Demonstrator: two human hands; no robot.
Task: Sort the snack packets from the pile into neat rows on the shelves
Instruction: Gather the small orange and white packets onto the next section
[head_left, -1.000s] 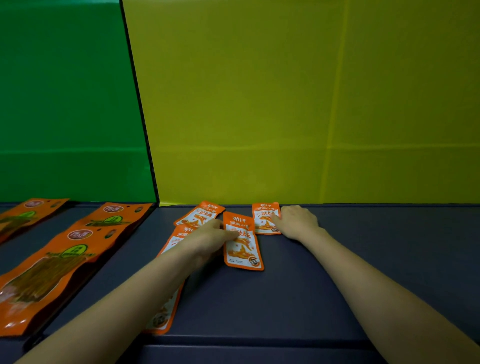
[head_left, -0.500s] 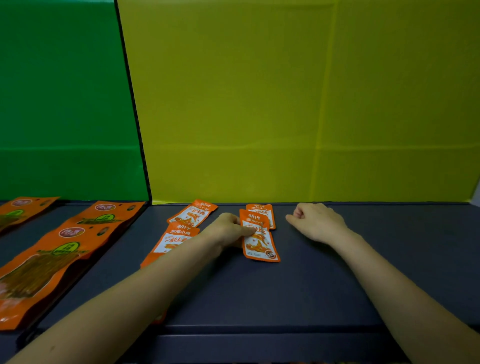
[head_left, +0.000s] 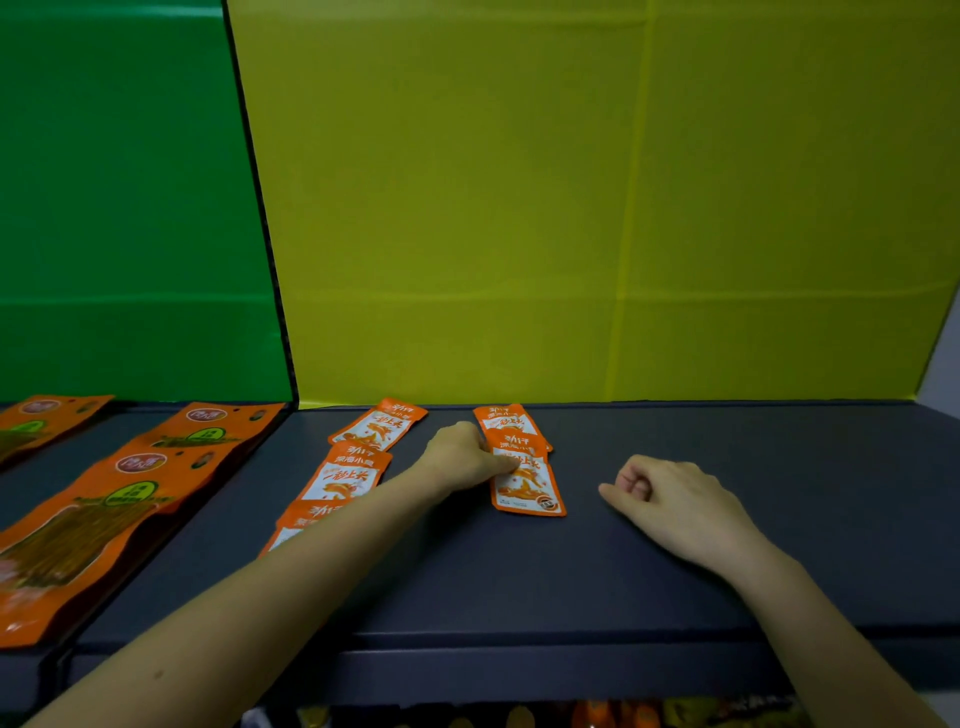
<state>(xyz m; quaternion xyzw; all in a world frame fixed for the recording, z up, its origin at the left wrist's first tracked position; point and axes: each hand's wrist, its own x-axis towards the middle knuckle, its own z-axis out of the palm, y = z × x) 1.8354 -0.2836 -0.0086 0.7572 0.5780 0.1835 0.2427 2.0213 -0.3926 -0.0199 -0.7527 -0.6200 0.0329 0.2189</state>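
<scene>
Small orange snack packets lie flat on the dark shelf (head_left: 675, 587). My left hand (head_left: 460, 457) rests on the left edge of the front packet (head_left: 527, 480), its fingers touching the packet's face; I cannot tell whether they pinch it. That packet overlaps a second packet (head_left: 501, 415) behind it near the yellow back wall. Left of my left hand runs a column of three more packets: the back one (head_left: 379, 423), the middle one (head_left: 348, 473), and the front one (head_left: 298, 525), partly hidden under my left forearm. My right hand (head_left: 670, 499) lies on the shelf to the right, fingers curled, holding nothing.
Larger orange packets (head_left: 78, 525) with green labels lie in rows in the left compartment, before the green wall. A black divider (head_left: 260, 208) splits green from yellow. More packets (head_left: 597, 714) show below the shelf's front edge. Bare shelf stretches to the right.
My left hand has slid the front packet rightward and back until it overlaps the rear packet. My right hand let go of that rear packet and drew back to the right, fingers curled.
</scene>
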